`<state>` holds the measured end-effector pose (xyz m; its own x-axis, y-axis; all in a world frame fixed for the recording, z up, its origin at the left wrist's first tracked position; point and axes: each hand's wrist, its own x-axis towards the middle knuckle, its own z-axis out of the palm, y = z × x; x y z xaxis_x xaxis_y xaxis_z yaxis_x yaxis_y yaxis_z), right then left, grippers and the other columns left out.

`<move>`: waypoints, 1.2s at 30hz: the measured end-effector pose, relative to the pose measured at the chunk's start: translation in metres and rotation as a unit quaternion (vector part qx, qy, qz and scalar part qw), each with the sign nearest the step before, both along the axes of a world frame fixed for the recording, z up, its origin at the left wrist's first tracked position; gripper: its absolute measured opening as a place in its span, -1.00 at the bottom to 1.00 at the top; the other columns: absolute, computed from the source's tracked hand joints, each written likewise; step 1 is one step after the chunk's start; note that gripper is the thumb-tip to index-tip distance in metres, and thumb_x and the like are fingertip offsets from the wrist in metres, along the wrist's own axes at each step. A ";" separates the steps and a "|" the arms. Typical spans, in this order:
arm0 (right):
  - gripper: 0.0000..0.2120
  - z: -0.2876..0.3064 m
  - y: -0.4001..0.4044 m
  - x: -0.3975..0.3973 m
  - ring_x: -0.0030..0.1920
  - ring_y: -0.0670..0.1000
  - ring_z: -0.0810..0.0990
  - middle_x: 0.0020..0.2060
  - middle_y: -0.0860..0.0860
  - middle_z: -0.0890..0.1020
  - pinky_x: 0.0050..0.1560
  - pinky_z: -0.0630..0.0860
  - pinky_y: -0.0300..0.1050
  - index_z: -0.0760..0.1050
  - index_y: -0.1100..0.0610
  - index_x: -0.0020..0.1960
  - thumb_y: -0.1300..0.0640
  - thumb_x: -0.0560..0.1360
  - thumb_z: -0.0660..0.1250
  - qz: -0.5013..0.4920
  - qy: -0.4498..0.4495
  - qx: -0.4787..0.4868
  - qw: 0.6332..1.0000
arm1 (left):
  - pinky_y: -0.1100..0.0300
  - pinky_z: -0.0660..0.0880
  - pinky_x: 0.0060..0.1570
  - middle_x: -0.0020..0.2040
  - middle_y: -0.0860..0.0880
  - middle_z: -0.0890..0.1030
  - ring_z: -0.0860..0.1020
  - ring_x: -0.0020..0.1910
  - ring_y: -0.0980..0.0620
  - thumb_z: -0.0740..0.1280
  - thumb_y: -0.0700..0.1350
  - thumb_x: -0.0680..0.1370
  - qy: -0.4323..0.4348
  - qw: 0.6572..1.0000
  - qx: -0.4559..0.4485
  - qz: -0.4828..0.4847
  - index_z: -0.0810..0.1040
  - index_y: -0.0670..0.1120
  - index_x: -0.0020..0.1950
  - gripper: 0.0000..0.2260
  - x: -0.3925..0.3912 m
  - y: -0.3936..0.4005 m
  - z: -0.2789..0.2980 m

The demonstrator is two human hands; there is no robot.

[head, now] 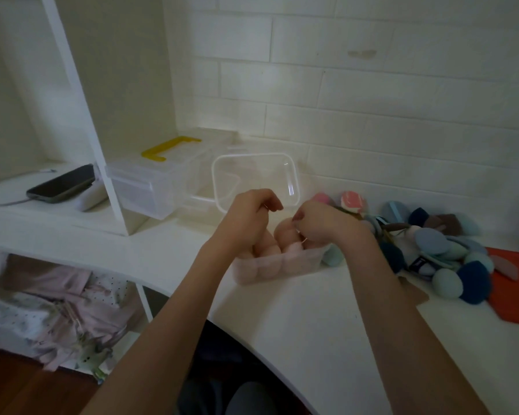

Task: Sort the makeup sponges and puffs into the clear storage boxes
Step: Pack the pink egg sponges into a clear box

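Both hands over clear box [277,266] w/ peach sponges [285,235]; left hand [249,211] curled, looks empty; right hand [318,226] curled, grip unclear

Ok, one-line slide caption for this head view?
Both hands hover over a clear box of peach sponges; blue puffs wait at right.

No lettering can be read anywhere; a small dark tag [419,262] among the blue round puffs [450,265] bears pale marks, too blurred to make out.

Head-worn view, forward-down, close over desk [282,324]
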<state>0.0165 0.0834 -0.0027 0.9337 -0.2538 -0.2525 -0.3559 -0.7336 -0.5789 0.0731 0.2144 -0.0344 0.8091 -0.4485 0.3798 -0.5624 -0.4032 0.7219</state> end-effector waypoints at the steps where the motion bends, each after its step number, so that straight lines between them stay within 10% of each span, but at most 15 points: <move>1: -0.82 -0.001 0.006 -0.001 0.04 0.14 0.60 -0.01 0.13 0.58 0.14 0.53 0.05 0.43 0.21 0.14 0.22 0.55 0.21 0.007 0.011 -0.019 1.000 | 0.59 0.33 -0.18 -0.09 -0.02 0.55 0.46 -0.08 0.12 0.05 -0.48 0.42 0.000 1.000 -0.006 -0.004 0.61 -0.22 -0.02 -0.61 0.000 0.000 0.000; 15: -0.74 -0.009 0.005 0.011 0.05 0.10 0.61 0.02 0.09 0.59 0.07 0.57 0.11 0.28 0.21 0.29 0.25 0.61 0.03 -0.066 -0.029 0.153 0.986 | 0.13 0.50 -0.05 -0.12 -0.09 0.57 0.54 -0.07 -0.05 0.07 -0.45 0.39 0.033 0.999 -0.015 0.011 0.57 -0.19 -0.11 -0.67 0.004 -0.002 -0.004; 21: -0.90 -0.016 0.005 0.023 0.07 0.19 0.61 0.09 0.16 0.60 0.09 0.55 0.08 0.38 0.21 0.00 0.22 0.58 0.11 -0.106 -0.029 0.106 0.988 | 0.32 0.42 -0.17 -0.14 -0.04 0.54 0.50 -0.10 0.02 0.06 -0.46 0.40 0.026 0.999 -0.007 0.026 0.56 -0.17 -0.09 -0.65 0.004 -0.001 -0.003; 24: -0.72 -0.017 0.010 0.022 0.11 0.19 0.57 0.11 0.20 0.59 0.03 0.51 -0.01 0.42 0.27 0.17 0.10 0.63 0.09 -0.086 -0.038 0.022 0.995 | 0.38 0.40 -0.20 -0.14 -0.04 0.54 0.50 -0.10 0.04 0.06 -0.46 0.39 0.025 0.999 -0.004 0.026 0.57 -0.20 -0.07 -0.64 0.004 -0.001 -0.003; 36: -0.55 -0.023 0.013 0.029 -0.05 0.11 0.50 0.07 0.17 0.59 -0.10 0.40 -0.05 0.45 0.24 0.21 -0.05 0.66 -0.05 -0.027 0.013 -0.057 0.998 | 0.08 0.51 -0.05 -0.16 -0.06 0.55 0.52 -0.10 -0.03 0.08 -0.45 0.37 0.000 0.999 0.010 0.034 0.55 -0.16 -0.13 -0.67 0.006 -0.002 -0.005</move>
